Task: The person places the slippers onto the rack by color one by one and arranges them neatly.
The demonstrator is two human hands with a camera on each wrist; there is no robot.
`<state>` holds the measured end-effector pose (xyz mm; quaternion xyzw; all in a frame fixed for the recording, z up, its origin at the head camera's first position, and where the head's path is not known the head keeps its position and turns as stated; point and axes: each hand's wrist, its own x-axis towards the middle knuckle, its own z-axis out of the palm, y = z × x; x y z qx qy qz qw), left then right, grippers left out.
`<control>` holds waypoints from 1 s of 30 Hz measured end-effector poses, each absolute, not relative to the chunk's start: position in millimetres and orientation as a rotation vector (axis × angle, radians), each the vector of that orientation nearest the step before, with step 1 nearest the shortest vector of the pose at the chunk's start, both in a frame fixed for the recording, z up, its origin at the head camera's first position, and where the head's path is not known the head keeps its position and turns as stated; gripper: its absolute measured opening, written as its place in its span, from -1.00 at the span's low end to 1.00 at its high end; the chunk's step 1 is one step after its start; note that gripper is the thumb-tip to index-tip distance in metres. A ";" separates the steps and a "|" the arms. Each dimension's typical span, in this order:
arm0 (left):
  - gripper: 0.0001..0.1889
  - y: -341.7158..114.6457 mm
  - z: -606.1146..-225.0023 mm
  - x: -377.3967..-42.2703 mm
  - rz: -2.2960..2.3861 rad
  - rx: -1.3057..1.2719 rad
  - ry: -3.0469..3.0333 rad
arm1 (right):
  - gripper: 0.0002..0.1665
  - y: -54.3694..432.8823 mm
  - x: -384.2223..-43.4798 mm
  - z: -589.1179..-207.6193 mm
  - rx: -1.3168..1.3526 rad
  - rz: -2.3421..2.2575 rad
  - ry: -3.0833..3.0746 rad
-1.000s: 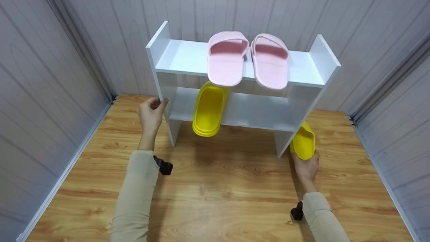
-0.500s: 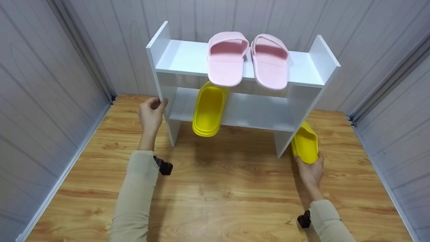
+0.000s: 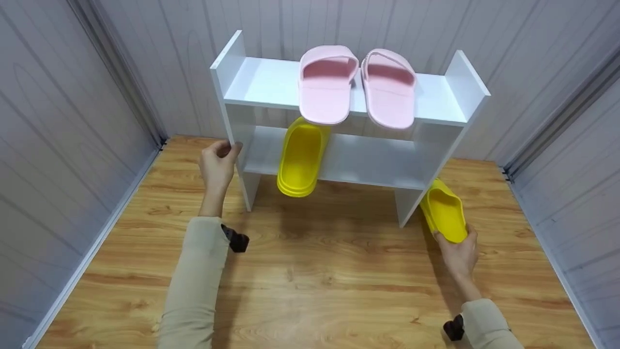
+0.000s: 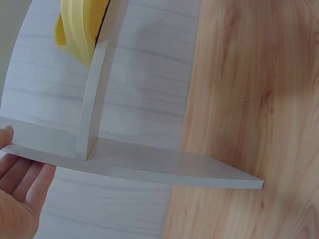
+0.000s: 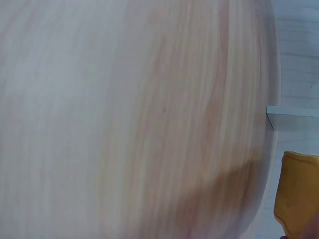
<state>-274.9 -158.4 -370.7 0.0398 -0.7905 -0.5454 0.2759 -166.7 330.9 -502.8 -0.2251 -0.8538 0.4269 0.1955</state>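
My left hand [image 3: 217,165] grips the left side panel of a white shoe rack [image 3: 368,160], thumb on the inner face and fingers behind; the left wrist view shows the same pinch on the panel [image 4: 134,172]. At the rack's right side, my right hand [image 3: 459,252] holds a yellow slipper [image 3: 445,215] by its heel, toe pointing toward the rack. A matching yellow slipper [image 3: 301,157] lies on the middle shelf, left of centre, its heel jutting past the front edge. Two pink slippers [image 3: 325,99] sit side by side on the top shelf.
Wood-look floor [image 3: 315,271] spreads in front of the rack. Pale panelled walls [image 3: 87,121] stand behind and on both sides. The rack's right side panel [image 3: 411,206] is close to the held slipper.
My right hand has moved right and nearer to me, drawing the yellow slipper out from behind the rack's right panel. The left hand and the other slippers have stayed still.
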 end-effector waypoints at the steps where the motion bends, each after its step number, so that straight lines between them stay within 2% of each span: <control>1: -0.80 -158.3 -370.5 -274.8 -1.464 0.106 -2.121 | 0.02 332.0 -166.0 -501.2 -0.636 1.194 -2.399; 15: -0.79 -158.3 -369.6 -274.1 -1.453 0.122 -2.132 | 0.00 358.3 -158.5 -476.9 -0.671 1.163 -2.499; 30: -0.80 -158.9 -372.3 -276.0 -1.450 0.109 -2.119 | -0.05 368.3 -129.1 -465.9 -0.595 1.054 -2.521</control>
